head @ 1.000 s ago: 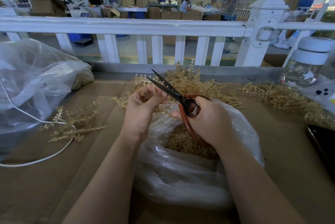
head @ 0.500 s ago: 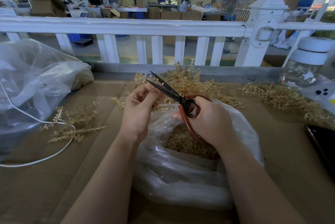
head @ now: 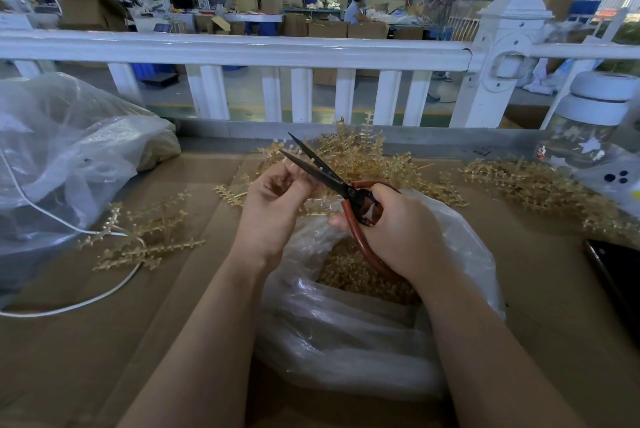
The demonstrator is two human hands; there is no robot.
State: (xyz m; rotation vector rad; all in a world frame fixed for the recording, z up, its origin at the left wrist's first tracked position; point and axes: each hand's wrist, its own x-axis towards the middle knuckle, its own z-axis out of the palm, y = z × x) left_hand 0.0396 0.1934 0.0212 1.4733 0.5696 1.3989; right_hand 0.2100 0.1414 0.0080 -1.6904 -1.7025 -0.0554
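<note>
At frame centre the left hand (head: 273,199) pinches a plastic sprig (head: 313,211) between open scissors (head: 322,171) gripped by the right hand (head: 398,230); blades sit near fingertips, so a careless snip could nick them.

bag (head: 346,341) between forearms, scissors (head: 322,173) above

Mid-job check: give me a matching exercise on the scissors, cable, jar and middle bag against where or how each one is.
Things:
1 scissors
2 cable
3 jar
4 middle bag

Place or state:
a far right, white lid
b nearest, open-topped
c blades open, in right hand
d white, lying at left

Pairs: 1-c, 2-d, 3-a, 4-b.
</note>
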